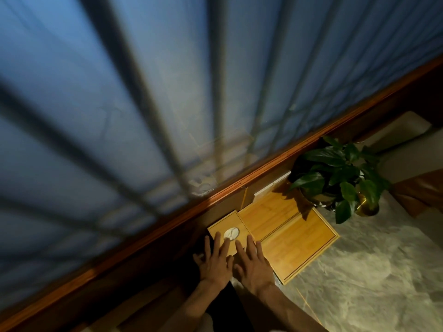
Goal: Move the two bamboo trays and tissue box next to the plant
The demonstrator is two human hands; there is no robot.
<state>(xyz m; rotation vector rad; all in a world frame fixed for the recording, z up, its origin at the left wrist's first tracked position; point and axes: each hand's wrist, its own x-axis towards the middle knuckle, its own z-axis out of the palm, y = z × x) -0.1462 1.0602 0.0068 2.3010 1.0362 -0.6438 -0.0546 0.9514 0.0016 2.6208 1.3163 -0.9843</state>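
Three task items are lying together by the plant (335, 178): two bamboo trays (297, 243) are sitting edge to edge just beside its pot, and the tissue box (226, 232) is touching the nearer tray's left side. The left hand (213, 262) and right hand (254, 264) are resting flat, fingers spread, gripping nothing. Placement is appearing complete; only a final nudge may be remaining.
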